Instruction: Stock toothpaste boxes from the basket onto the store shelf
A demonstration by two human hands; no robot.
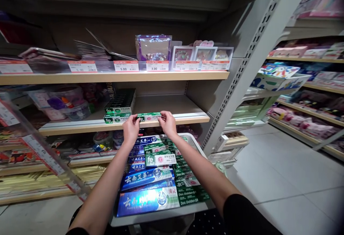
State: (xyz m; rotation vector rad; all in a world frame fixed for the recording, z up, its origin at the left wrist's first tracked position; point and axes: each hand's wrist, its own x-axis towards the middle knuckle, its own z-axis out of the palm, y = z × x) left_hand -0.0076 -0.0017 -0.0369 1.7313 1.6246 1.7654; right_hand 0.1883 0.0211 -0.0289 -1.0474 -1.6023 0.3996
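Observation:
A green and white toothpaste box (148, 117) lies level at the front edge of the middle shelf, held at its two ends. My left hand (131, 128) pinches its left end, and my right hand (167, 123) grips the right end. Just left of it, a stack of matching green toothpaste boxes (120, 102) stands on the shelf. Below my forearms is a pale basket (193, 140) filled with boxes. Blue toothpaste boxes (147, 201) fill its left side, and green toothpaste boxes (189, 193) its right. One green box (160, 159) lies across the top.
The middle shelf (166, 102) runs beneath an upper shelf (115, 78) with price tags, booklets and small packs. Clear plastic tubs (70, 100) stand left of the stack. A slotted metal upright (242, 62) rises at the right, beside a tiled aisle floor (279, 167).

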